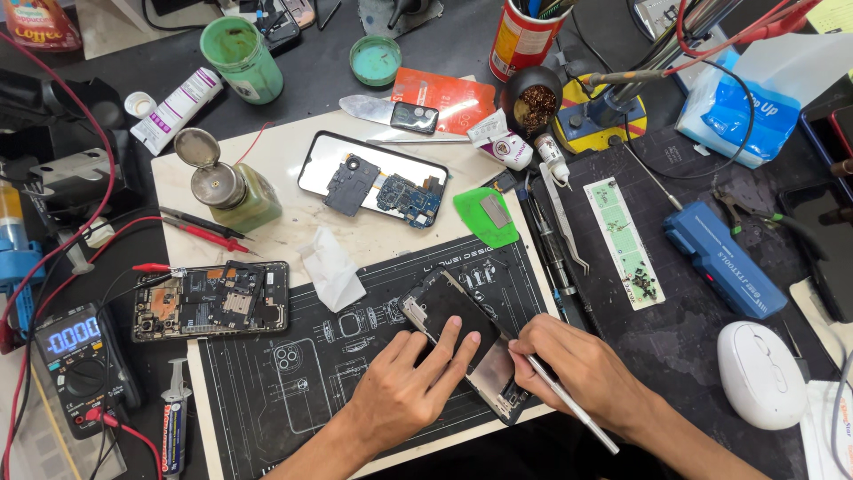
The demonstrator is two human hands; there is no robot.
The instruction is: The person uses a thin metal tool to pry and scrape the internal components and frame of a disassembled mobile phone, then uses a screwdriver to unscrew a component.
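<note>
Fingers of the left hand (410, 384) press flat on the opened phone (462, 342) while the right hand (577, 373) pinches a thin metal tool (569, 404) at its edge, so prying seems under way and calls for steady, shallow leverage.

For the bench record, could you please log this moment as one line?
left hand: pressing down phone | right hand: holding metal tool at phone edge | surface: black mat

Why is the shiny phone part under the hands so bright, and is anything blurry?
In the head view, overhead light glares off the metal plate of the phone that the left hand presses flat; the right hand, holding a thin metal tool, casts only a soft shadow on the dark mat; the middle is sharp, while the edges bend and soften slightly, as at the white mouse.
</note>
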